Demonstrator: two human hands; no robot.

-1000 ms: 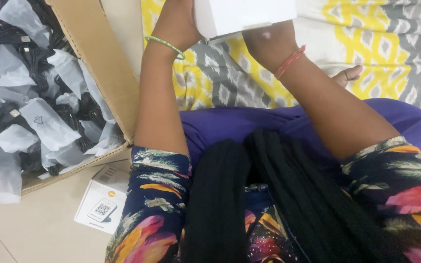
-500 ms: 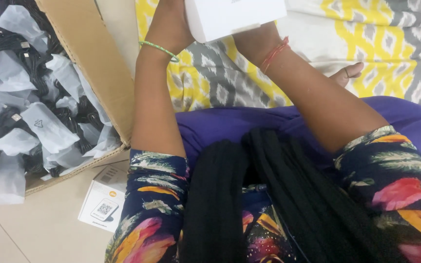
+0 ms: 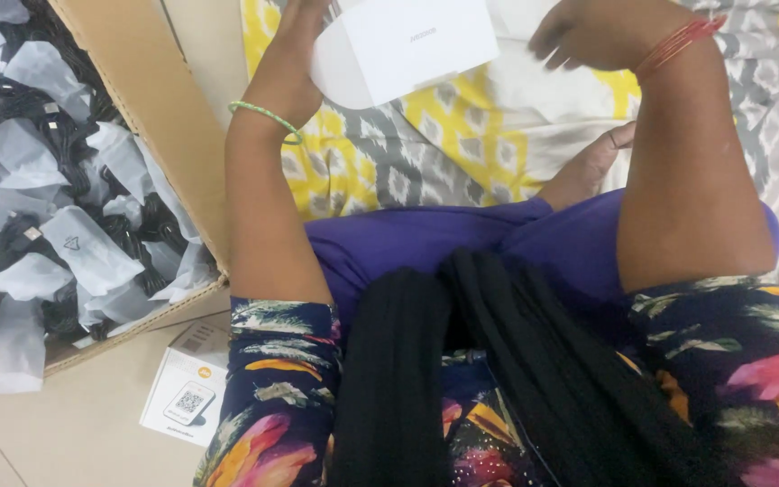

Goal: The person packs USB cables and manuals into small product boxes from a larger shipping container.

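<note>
Change since the earlier frames: the right hand (image 3: pixel 579 32) has come off the white box (image 3: pixel 403 45) and now sits apart from it at the upper right of the frame; the box has tilted, its rounded end lower left.

Head view, single view.

- White box: top centre of the frame, above the yellow-and-grey cloth (image 3: pixel 462 135), partly cut by the top edge.
- Left hand (image 3: pixel 295 54): upper centre-left, green bangle (image 3: pixel 268 117) at the wrist. Grip: closed on the box's left end; fingers hidden behind the box.
- Right hand: upper right, red bangles (image 3: pixel 678 45) at the wrist. Grip: fingers loosely curled, holding nothing, just beside the box's right edge, blurred.
- Carton (image 3: pixel 151 135): brown cardboard, left side of the frame, open, filled with black cables (image 3: pixel 11 117) in clear bags (image 3: pixel 92 252).
- Small box (image 3: pixel 187 397): white, flat on the floor (image 3: pixel 65 442) at lower left, just below the carton's corner, with a printed square code on top.
- Lap: purple trousers (image 3: pixel 426 243) at centre, black scarf (image 3: pixel 462 379) hanging down lower centre, floral sleeves (image 3: pixel 281 361) on both sides.
- Foot (image 3: pixel 588 167): centre right, on the cloth.
</note>
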